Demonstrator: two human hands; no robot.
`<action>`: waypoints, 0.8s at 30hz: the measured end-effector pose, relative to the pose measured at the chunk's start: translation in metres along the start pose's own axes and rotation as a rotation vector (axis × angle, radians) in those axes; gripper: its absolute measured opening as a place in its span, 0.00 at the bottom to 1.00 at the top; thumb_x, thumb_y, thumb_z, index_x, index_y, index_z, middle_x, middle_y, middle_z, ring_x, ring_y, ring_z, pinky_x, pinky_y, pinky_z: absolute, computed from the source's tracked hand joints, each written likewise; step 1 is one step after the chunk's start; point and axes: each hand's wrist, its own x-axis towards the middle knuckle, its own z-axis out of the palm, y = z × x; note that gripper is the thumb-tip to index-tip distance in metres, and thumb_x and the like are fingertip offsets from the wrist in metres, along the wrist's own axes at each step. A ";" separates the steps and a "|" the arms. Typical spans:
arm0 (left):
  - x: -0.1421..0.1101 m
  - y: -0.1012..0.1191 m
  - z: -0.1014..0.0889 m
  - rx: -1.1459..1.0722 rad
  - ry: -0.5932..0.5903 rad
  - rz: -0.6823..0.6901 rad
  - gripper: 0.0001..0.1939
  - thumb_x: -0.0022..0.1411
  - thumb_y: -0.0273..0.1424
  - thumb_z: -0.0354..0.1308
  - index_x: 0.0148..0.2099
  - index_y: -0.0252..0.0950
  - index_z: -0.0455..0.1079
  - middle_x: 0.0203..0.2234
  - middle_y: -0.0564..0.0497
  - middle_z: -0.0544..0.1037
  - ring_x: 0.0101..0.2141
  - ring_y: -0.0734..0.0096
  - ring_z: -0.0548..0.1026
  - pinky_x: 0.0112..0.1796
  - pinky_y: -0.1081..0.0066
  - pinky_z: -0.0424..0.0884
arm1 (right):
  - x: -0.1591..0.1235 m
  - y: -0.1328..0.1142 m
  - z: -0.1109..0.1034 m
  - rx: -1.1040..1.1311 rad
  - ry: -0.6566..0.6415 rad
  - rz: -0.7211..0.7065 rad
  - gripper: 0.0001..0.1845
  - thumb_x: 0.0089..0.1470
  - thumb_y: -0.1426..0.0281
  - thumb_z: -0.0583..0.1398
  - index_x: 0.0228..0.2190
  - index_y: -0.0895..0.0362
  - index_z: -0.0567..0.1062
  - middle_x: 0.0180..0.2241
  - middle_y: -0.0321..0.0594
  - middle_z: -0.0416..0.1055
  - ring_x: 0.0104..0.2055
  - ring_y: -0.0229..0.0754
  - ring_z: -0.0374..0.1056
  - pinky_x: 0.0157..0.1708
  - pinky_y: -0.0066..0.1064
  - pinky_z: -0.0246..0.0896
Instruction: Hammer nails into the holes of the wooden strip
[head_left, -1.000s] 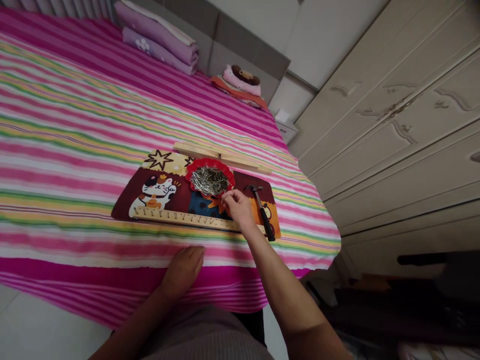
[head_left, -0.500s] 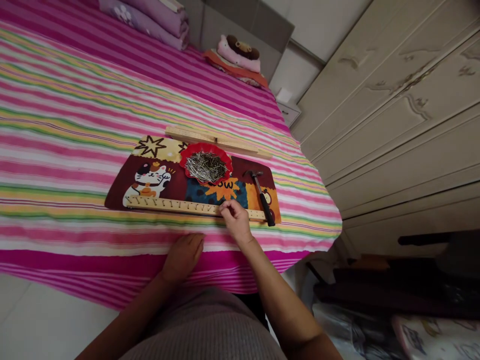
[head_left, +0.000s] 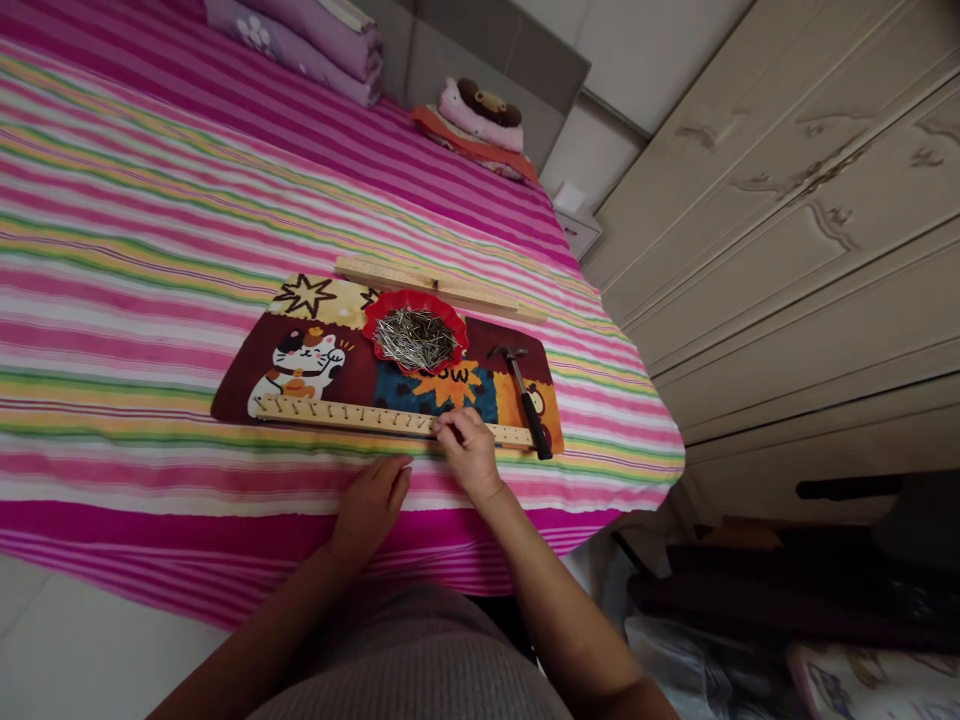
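Observation:
A long wooden strip (head_left: 337,414) with a row of nails stuck in it lies along the near edge of a cartoon cat mat (head_left: 315,345) on the striped bed. My right hand (head_left: 466,450) rests on the strip toward its right end, fingers pinched on something I cannot make out, probably a nail. My left hand (head_left: 370,504) lies flat on the bedspread just in front of the strip, fingers together and stretched. A red dish (head_left: 416,340) full of loose nails sits on the mat behind the strip. A black-handled hammer (head_left: 527,405) lies to the right.
More wooden strips (head_left: 427,283) lie behind the dish. Folded purple bedding (head_left: 315,40) and a pink plush cushion (head_left: 480,115) sit at the bed's head. A cream wardrobe (head_left: 787,220) stands to the right, with dark clutter on the floor (head_left: 787,590).
My right hand has come back from the nail dish to the strip, pinched shut. My left hand has slid slightly forward toward the strip. The view has tilted a little.

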 end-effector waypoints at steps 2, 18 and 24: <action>0.012 0.008 0.000 0.006 0.054 0.000 0.12 0.66 0.33 0.46 0.44 0.37 0.70 0.35 0.49 0.79 0.37 0.69 0.76 0.41 0.69 0.71 | 0.000 0.001 0.001 -0.002 -0.004 -0.020 0.07 0.53 0.70 0.57 0.26 0.53 0.74 0.29 0.37 0.69 0.36 0.38 0.66 0.40 0.29 0.62; 0.043 0.021 0.019 0.178 0.181 0.059 0.15 0.67 0.32 0.45 0.44 0.35 0.73 0.36 0.46 0.81 0.34 0.70 0.78 0.36 0.71 0.72 | -0.003 0.000 0.002 -0.021 0.026 -0.039 0.07 0.53 0.71 0.57 0.26 0.54 0.74 0.29 0.37 0.69 0.34 0.38 0.66 0.38 0.28 0.62; 0.046 0.021 0.021 0.251 0.172 0.033 0.15 0.68 0.33 0.44 0.41 0.37 0.73 0.33 0.48 0.80 0.30 0.71 0.76 0.33 0.72 0.69 | -0.003 -0.001 0.002 -0.035 0.013 -0.031 0.07 0.52 0.72 0.56 0.26 0.53 0.74 0.29 0.36 0.69 0.35 0.38 0.66 0.38 0.28 0.62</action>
